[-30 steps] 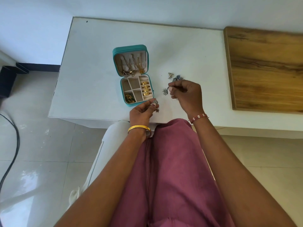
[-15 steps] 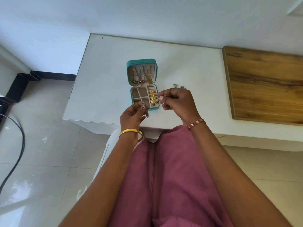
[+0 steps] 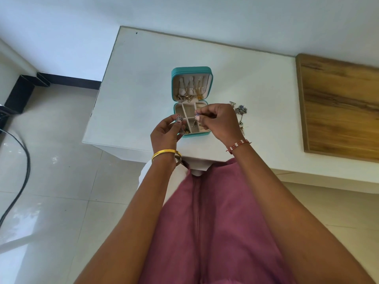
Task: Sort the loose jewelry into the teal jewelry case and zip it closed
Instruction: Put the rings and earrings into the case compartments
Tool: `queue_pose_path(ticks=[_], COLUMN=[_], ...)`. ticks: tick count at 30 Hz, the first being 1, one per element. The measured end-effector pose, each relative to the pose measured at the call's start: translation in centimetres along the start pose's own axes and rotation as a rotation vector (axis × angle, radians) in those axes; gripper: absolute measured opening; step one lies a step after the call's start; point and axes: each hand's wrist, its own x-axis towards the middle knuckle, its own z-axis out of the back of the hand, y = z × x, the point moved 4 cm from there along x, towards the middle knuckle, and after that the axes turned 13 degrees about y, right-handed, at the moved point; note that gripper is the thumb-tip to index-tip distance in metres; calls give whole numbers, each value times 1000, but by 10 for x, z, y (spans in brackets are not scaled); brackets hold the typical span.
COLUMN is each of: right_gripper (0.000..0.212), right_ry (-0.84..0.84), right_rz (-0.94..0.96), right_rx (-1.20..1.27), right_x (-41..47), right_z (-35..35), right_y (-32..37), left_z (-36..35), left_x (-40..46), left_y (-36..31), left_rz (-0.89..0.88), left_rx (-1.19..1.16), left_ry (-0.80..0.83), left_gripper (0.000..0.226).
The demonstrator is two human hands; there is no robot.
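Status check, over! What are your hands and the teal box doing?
Left hand pinching a silver earring; right hand pinching another piece. Teal case open, unzipped. More loose jewelry on the table, right of case.

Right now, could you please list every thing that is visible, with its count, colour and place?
jewelry case: one, teal with cream lining, open on the white table, lid propped up at the far side
necklaces: several, gold and silver, hanging inside the lid
loose jewelry: a small silver pile, on the table right of the case
table: one, white, against the wall
wooden board: one, brown, at the right
cable: one, black, on the tiled floor at the left
bangle: one, gold, on the left wrist
bracelet: one, red and white, on the right wrist
left hand: pinches a silver earring over the case
right hand: pinches a small silver piece over the case
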Motion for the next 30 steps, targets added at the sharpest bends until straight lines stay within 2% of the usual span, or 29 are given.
queue_pose_path(ticks=[4, 16, 20, 25, 30], right_gripper=[18, 10, 19, 17, 20], right_ry=[-10, 45, 3, 1, 2], right_rz=[-18, -76, -84, -27, -6], right_rx=[-103, -460, -416, -213, -201], right_x=[9, 22, 16, -10, -18], right_z=[-2, -13, -11, -16, -27], right_y=[-8, -22, -19, -11, -12], left_z=[6, 10, 10, 9, 4], left_x=[4, 6, 7, 7, 4], left_y=[11, 22, 23, 22, 21], left_rz=[13, 14, 17, -1, -30], left_rx=[-19, -9, 37, 137, 269], left_ry=[-30, 56, 61, 88, 118], left_gripper=[19, 19, 19, 20, 24])
